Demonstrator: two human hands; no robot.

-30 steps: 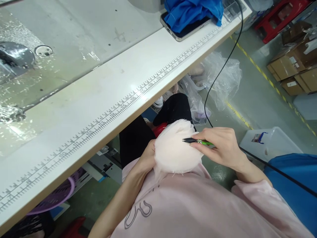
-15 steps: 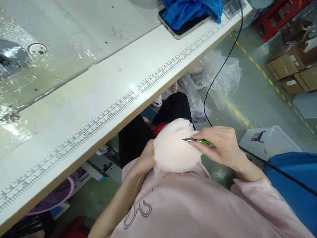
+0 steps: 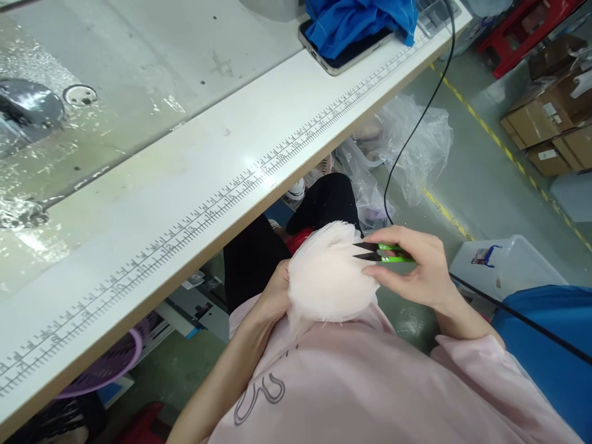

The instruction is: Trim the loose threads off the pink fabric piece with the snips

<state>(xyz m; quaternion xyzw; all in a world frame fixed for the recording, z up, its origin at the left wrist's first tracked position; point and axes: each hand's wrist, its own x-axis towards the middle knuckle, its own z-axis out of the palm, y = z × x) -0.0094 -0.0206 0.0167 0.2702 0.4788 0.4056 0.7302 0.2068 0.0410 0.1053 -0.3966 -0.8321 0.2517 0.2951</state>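
Observation:
A pale pink fabric piece (image 3: 326, 277), rounded and frayed at its edge, sits in my lap below the table edge. My left hand (image 3: 274, 291) is tucked under and behind it, gripping it from the left. My right hand (image 3: 416, 268) is closed on small green-handled thread snips (image 3: 382, 253). Their dark blades are spread and point left at the fabric's right edge.
A white sewing table (image 3: 194, 179) with a printed ruler along its edge spans the upper left. A phone (image 3: 340, 55) under blue cloth (image 3: 361, 21) lies at its far end. A black cable (image 3: 416, 129), plastic bags (image 3: 411, 148), a white bin (image 3: 504, 265) and cardboard boxes (image 3: 550, 117) are on the right.
My right hand lifted and turned the snips slightly up and to the right; the blades now show spread apart. The fabric and my left hand stayed in place.

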